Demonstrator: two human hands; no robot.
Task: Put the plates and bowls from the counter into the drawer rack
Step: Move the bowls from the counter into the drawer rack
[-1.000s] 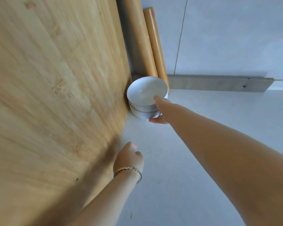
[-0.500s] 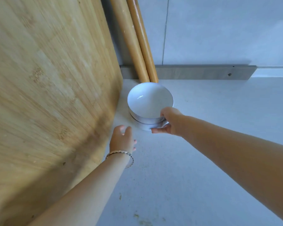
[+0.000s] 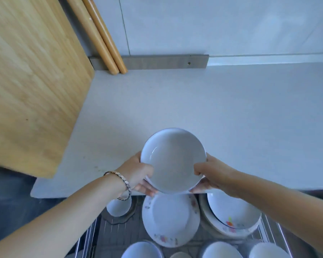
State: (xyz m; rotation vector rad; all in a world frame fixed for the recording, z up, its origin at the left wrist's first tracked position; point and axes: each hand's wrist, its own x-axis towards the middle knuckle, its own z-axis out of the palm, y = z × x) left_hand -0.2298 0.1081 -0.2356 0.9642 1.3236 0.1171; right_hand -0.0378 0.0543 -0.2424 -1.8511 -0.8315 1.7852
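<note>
Both hands, left hand (image 3: 138,174) and right hand (image 3: 213,174), are gripping the white bowl (image 3: 172,161) (possibly stacked) above the drawer rack (image 3: 108,237); lowering into a free spot comes next.

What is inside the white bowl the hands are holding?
Nothing shows inside the white bowl: its inside looks clean. The left hand and right hand cover its sides, and what is stacked underneath is hidden.

Home kitchen: counter (image 3: 194,101), cutting board (image 3: 30,77), dish-filled drawer rack (image 3: 93,237).
</note>
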